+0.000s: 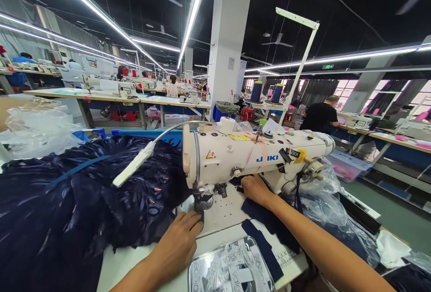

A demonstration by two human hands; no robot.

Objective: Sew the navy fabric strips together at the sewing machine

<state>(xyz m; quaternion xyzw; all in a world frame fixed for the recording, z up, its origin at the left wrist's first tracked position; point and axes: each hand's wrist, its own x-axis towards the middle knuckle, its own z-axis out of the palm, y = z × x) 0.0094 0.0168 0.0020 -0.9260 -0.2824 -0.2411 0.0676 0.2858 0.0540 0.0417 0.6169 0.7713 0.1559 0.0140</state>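
A white JUKI sewing machine (pixel 235 155) stands in front of me, its head to the left. My left hand (pixel 180 240) is by the presser foot (pixel 203 198), fingers bent and close together over a small bit of navy fabric; the thumb is hidden. Beneath the machine arm, my right hand (pixel 256 189) has its fingers closed at the edge of a dark fabric piece, mostly hidden by the hand. Navy cut pieces (pixel 266 220) lie below the right wrist. A metal tin (pixel 191 278) of printed "valege" labels (pixel 229 263) sits between my forearms.
A large heap of navy garments (pixel 67 207) covers the left side. A bendable lamp (pixel 134 164) reaches over it. Clear plastic bags (pixel 323 202) lie at right. Thread cones (pixel 256 92) stand behind the machine. A co-worker in black (pixel 319 116) sits at the far right.
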